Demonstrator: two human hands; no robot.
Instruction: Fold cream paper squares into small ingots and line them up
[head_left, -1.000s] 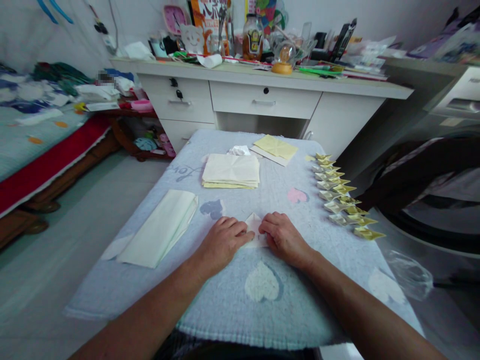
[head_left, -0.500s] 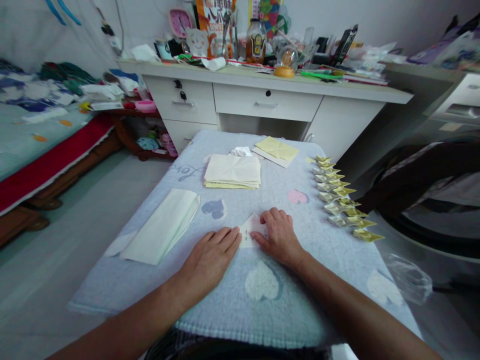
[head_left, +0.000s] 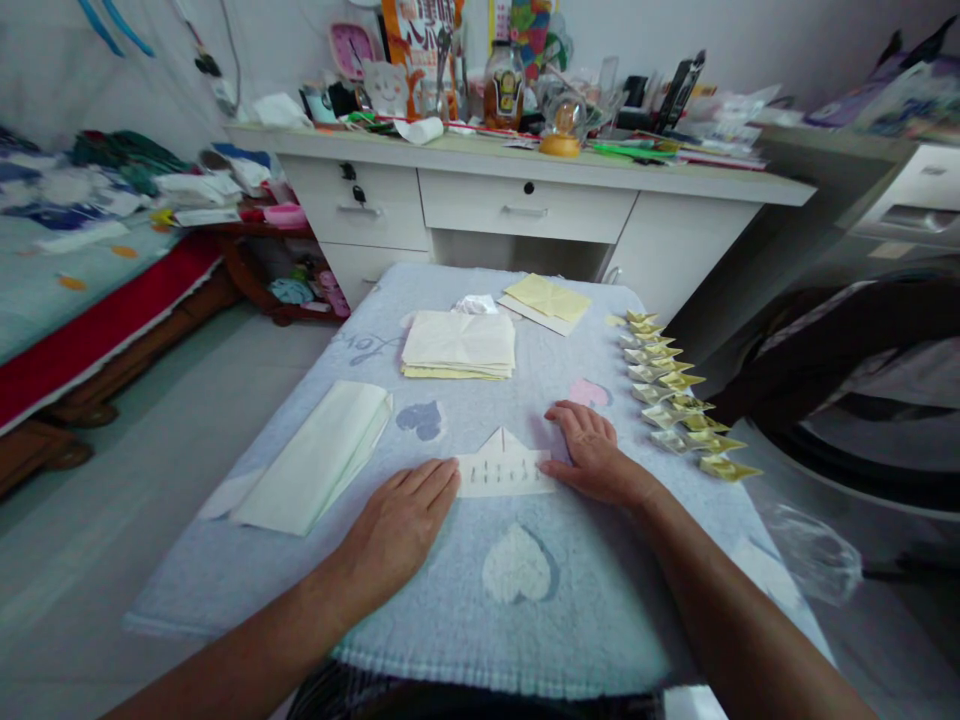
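Observation:
A folded piece of white paper lies flat on the cloth before me, with a triangular peak at its far edge and rows of dark marks along its near strip. My left hand rests palm down, its outstretched fingertips on the paper's left end. At the right end, my right hand touches the paper with its thumb, the other fingers spread over the cloth. Both palms are hidden from view.
Beyond the hands sits a stack of paper sheets, with yellow paper to its right. A thicker folded sheet lies on the left. Several small folded paper boats line the right edge. A cluttered desk stands behind.
My right hand has slid right, from above the paper to its right end, uncovering the marked strip. My left hand stays at the left end. The view has shifted slightly.

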